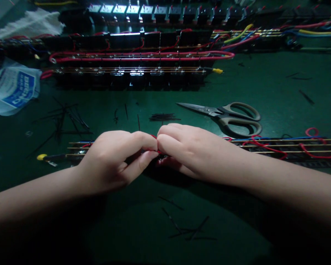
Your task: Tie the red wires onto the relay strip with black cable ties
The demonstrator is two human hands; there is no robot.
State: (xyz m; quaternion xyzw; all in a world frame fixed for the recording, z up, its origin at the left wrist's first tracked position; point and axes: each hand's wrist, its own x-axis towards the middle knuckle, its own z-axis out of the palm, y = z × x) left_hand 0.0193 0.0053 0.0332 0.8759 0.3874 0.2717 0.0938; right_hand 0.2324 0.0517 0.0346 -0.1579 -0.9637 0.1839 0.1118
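Note:
My left hand point(118, 156) is closed in a pinch, with a bit of red wire point(159, 151) showing at its fingertips. Against those fingertips, my right hand point(187, 147) is closed too, its fingers curled over the same spot. What the right fingers grip is mostly hidden. Both hands are over a long row of black parts point(314, 152) with brass-coloured rods and red wire loops, which runs left to right beneath them. A yellow-tipped cable end point(42, 157) sticks out at its left end. One thin black strip point(138, 122) stands up behind my left hand.
Scissors point(217, 112) lie behind my right hand. Thin black strips form a bundle point(165, 117), a loose pile point(68, 119) at left and a scatter point(187, 231) in front. Farther back stand more wired rows point(138, 75); a plastic bag point(15, 88) is at left.

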